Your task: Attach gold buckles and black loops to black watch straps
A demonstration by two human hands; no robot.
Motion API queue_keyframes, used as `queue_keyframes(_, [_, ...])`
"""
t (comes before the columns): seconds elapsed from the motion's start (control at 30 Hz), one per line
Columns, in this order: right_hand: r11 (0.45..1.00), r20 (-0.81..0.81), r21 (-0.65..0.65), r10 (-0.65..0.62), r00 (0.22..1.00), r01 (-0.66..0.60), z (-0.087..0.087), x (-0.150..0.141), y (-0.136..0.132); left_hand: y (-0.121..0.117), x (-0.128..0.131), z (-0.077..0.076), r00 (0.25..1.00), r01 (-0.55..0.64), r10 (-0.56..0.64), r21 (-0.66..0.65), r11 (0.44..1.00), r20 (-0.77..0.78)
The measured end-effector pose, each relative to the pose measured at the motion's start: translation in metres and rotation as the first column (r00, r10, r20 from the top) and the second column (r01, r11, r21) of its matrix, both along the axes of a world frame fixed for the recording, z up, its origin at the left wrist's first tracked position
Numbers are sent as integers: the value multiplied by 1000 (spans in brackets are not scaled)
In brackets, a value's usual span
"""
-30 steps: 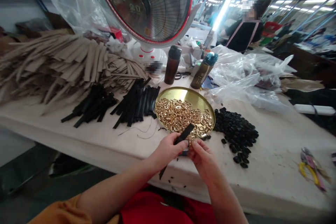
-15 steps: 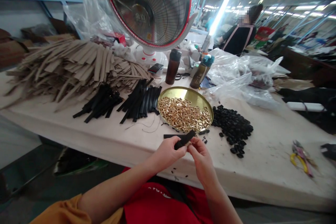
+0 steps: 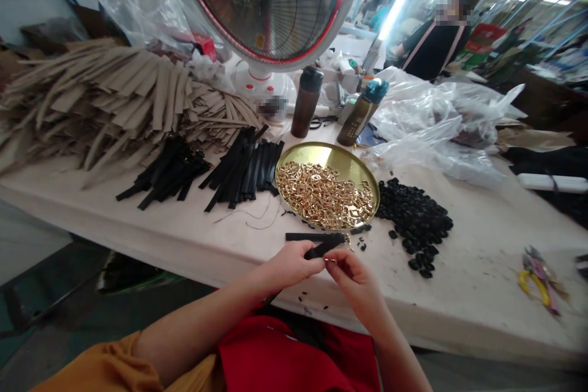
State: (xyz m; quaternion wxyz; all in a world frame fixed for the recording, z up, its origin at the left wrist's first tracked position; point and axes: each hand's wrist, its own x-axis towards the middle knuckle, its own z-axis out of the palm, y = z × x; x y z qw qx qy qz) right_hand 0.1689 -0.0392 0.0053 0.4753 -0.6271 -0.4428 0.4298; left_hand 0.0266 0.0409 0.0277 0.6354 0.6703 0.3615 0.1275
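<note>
L hand (image 3: 296, 264) closed round blk strap (image 3: 324, 247), R hand (image 3: 354, 275) pinching sm gold pc (image 3: 329, 261)

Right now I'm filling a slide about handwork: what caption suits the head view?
Left hand holding a black strip, right hand close beside it, near a gold tray of small metal pieces.

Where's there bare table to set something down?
Right side, between the pile of black pieces and the pliers, nearly bare. Another patch: in front of the black strips, left of the left hand. Crowded: around the gold tray, back by the bottles.
</note>
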Motion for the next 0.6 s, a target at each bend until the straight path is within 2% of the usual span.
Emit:
queue_keyframes(0.1, [989, -247, -62, -147, 958, 136, -5, 1, 4, 3, -2, -4, 999, 35, -36, -100, 994, 1])
queue_keyframes(0.17, [957, -476, -120, -290, 830, 265, -6, 1, 6, 5, -6, -6, 999, 38, -38, -92, 995, -3])
queue_keyframes(0.27, [903, -694, -235, -414, 588, 359, -5, 0, 9, 5, -10, -9, 996, 75, -73, 39, 996, -55])
queue_keyframes(0.37, [883, -755, -324, -458, 469, 339, -4, -3, 10, 3, -11, -8, 986, 144, -123, 199, 969, -113])
queue_keyframes(0.47, [874, -762, -348, -475, 441, 341, -6, -7, 7, 3, -8, -7, 977, 178, -125, 346, 921, -171])
queue_keyframes(0.6, [884, -741, -321, -458, 492, 339, -10, -10, 2, 3, -3, -8, 959, 250, -159, 428, 868, -236])
